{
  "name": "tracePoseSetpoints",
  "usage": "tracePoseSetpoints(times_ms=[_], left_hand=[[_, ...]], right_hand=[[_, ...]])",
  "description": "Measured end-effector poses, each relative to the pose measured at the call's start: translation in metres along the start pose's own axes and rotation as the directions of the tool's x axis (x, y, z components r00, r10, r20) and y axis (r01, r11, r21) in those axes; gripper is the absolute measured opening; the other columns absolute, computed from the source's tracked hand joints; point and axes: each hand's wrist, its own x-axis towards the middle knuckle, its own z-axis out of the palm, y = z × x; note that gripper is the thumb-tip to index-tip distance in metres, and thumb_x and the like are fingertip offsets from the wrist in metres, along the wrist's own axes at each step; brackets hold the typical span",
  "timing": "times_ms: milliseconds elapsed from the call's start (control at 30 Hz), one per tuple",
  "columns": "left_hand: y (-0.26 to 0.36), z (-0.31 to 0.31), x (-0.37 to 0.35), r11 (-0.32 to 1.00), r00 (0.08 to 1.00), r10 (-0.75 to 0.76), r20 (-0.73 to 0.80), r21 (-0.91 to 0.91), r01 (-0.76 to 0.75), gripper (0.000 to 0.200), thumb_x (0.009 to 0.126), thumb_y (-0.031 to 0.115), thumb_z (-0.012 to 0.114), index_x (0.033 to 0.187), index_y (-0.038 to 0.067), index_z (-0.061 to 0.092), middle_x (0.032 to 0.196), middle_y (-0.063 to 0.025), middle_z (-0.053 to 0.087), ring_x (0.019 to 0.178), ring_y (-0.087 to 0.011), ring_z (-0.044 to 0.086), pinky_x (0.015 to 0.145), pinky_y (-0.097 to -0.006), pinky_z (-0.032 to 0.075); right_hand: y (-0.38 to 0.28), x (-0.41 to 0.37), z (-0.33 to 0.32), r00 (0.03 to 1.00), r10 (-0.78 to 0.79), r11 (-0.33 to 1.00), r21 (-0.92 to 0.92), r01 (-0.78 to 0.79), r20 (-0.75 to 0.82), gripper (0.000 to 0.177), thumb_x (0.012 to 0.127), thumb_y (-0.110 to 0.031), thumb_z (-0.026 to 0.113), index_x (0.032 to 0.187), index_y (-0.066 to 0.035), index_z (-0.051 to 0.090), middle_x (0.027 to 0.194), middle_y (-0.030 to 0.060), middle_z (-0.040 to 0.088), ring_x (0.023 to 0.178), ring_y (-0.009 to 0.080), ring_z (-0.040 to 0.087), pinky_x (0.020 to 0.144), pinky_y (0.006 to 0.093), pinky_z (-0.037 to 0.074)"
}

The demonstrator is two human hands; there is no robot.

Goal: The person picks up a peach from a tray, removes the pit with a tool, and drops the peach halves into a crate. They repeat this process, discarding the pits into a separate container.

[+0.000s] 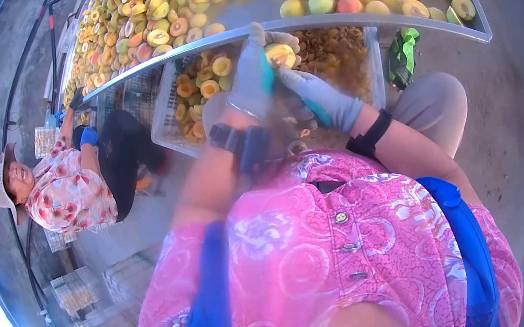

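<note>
My left hand [253,81], in a grey and teal work glove, is closed around a yellow peach [281,55] just below the metal tray's front rim. My right hand [324,96], gloved alike, has its fingers curled together against the lower side of that fruit. Whatever it grips, if anything, is hidden. Under both hands stands a white crate [165,121]. Its left part holds orange peach halves [210,88], its right part brown peach stones [333,49].
A wide metal tray [242,11] piled with whole and cut peaches spans the top. A green bag [404,54] lies right of the crate. At left a person [75,179] in a hat and blue gloves sits at the same tray. Stacked crates [78,290] stand lower left.
</note>
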Motion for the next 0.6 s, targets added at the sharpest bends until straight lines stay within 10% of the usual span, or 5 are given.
tracePoseSetpoints(times_ms=[133,233,300,433,600], left_hand=[[-0.005,-0.004,-0.002,0.941,0.991,0.129,0.028,0.312,-0.131,0.062,0.101,0.051,0.037,0.081,0.0,0.067,0.079,-0.0101,0.067,0.074,-0.0158,0.062,0.067,-0.0278,0.052],[-0.007,-0.023,0.008,0.483,0.782,0.534,0.322,0.643,-0.595,0.046,0.102,0.034,0.037,0.083,0.004,0.066,0.075,-0.008,0.066,0.068,-0.0141,0.057,0.068,-0.0287,0.049],[0.031,-0.003,-0.019,0.959,0.997,0.047,0.063,0.277,-0.063,0.027,0.102,0.029,0.042,0.1,0.006,0.056,0.072,-0.0076,0.066,0.064,-0.0128,0.056,0.058,-0.0268,0.047],[0.008,-0.018,-0.004,0.9,0.995,0.053,0.084,0.427,-0.084,0.062,0.097,0.054,0.045,0.069,0.004,0.069,0.069,-0.0053,0.065,0.065,-0.0126,0.06,0.062,-0.0266,0.049],[0.024,-0.025,-0.016,0.943,0.988,-0.019,0.152,0.33,-0.033,0.06,0.096,0.054,0.047,0.073,0.004,0.071,0.07,-0.0044,0.065,0.067,-0.0131,0.06,0.065,-0.0271,0.049]], right_hand=[[0.016,0.013,-0.004,0.971,-0.231,0.945,-0.254,0.207,-0.067,0.04,0.1,-0.049,0.044,0.106,-0.012,0.059,0.072,-0.006,0.053,0.049,0.0035,0.043,0.039,0.0186,0.029],[0.01,0.01,0.001,0.988,0.111,0.994,-0.01,-0.113,-0.108,0.038,0.1,-0.049,0.043,0.103,-0.016,0.062,0.053,-0.0084,0.046,0.034,0.007,0.036,0.031,0.0214,0.027],[0.01,0.007,0.003,0.986,0.167,0.98,0.104,-0.167,0.011,0.037,0.098,-0.055,0.042,0.089,-0.021,0.054,0.049,-0.0103,0.034,0.032,0.0053,0.03,0.03,0.0207,0.022],[0.02,0.021,-0.009,0.992,0.113,0.992,0.055,-0.116,0.053,0.033,0.099,-0.052,0.045,0.087,-0.022,0.053,0.05,-0.01,0.031,0.032,0.0049,0.027,0.029,0.0218,0.02],[0.012,0.011,0.01,0.98,0.168,0.976,0.123,-0.181,0.111,0.031,0.098,-0.051,0.045,0.093,-0.022,0.055,0.051,-0.0094,0.032,0.032,0.0053,0.026,0.029,0.0218,0.02]])
